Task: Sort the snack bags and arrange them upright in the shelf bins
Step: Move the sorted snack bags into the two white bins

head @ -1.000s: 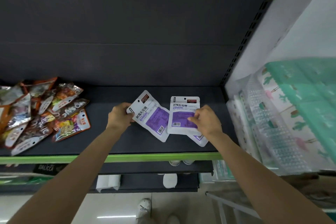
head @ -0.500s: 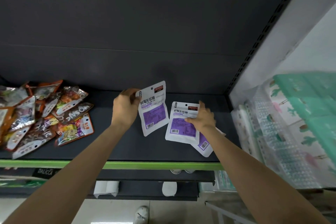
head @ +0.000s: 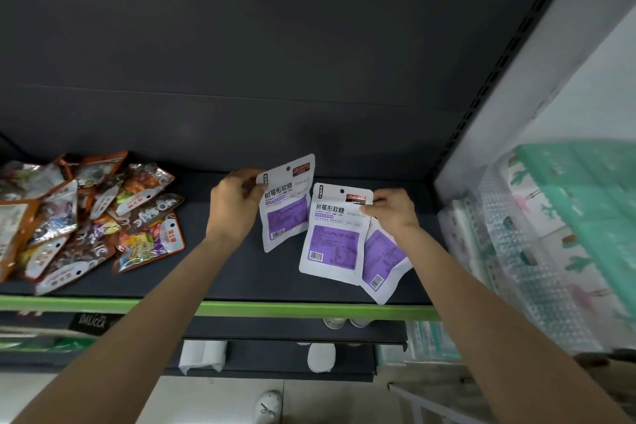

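Three white-and-purple snack bags are on the dark shelf (head: 241,272). My left hand (head: 234,203) pinches the top left corner of one white bag (head: 287,206) and holds it upright near the back panel. My right hand (head: 392,210) pinches the top right corner of a second white bag (head: 334,237), which is tilted up off the shelf. A third white bag (head: 382,262) lies partly under the second one, toward the shelf's front.
A heap of several colourful foil snack bags (head: 86,217) lies at the shelf's left end. The shelf has a green front edge (head: 309,308). Clear plastic bins with green packages (head: 550,244) stand to the right. Lower shelves and a shoe show below.
My left hand lifted its bag from flat to upright and moved it toward the back. My right hand shifted from the second bag's middle to its top right corner and raised it.
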The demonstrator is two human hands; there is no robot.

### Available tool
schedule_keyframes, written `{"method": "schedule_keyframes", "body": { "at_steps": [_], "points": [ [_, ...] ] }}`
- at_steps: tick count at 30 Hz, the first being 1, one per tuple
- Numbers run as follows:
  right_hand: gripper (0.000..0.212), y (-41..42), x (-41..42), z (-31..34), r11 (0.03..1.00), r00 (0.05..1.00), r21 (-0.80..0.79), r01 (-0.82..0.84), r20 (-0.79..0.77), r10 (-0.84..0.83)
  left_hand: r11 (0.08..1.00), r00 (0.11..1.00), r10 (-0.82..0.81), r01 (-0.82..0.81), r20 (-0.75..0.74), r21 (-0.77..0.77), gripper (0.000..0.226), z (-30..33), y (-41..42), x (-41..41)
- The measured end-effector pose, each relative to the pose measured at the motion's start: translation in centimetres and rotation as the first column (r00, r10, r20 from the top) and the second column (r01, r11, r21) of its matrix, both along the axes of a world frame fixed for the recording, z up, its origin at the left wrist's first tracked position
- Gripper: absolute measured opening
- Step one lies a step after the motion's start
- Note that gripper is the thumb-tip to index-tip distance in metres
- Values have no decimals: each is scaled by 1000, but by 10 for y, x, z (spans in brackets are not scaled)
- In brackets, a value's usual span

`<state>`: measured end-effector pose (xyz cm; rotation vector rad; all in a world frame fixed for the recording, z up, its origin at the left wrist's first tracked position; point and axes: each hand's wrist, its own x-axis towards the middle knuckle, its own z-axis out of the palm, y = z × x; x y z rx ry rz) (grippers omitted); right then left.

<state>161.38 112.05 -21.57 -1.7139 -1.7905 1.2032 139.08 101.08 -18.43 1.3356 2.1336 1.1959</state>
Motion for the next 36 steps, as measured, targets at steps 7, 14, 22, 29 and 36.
{"method": "schedule_keyframes", "body": {
  "at_steps": [7,14,22,29,36],
  "points": [
    [13,-31,-9,48,966,983,185,-181,59,173,998,986,15,-5,-164,59,20,27,-21,-6],
    [17,-63,-47,78,885,982,430,-180,128,137,990,955,112,-83,-276,115,17,49,-71,-34],
    [17,-120,-136,112,788,967,566,-241,70,246,960,933,270,-244,-239,134,17,72,-151,-91],
    [12,-200,-269,127,740,949,606,-292,87,304,938,922,332,-300,-200,173,14,90,-240,-210],
    [11,-285,-420,140,741,949,615,-269,40,312,916,911,382,-350,-157,196,15,109,-330,-356]
  ]
}}
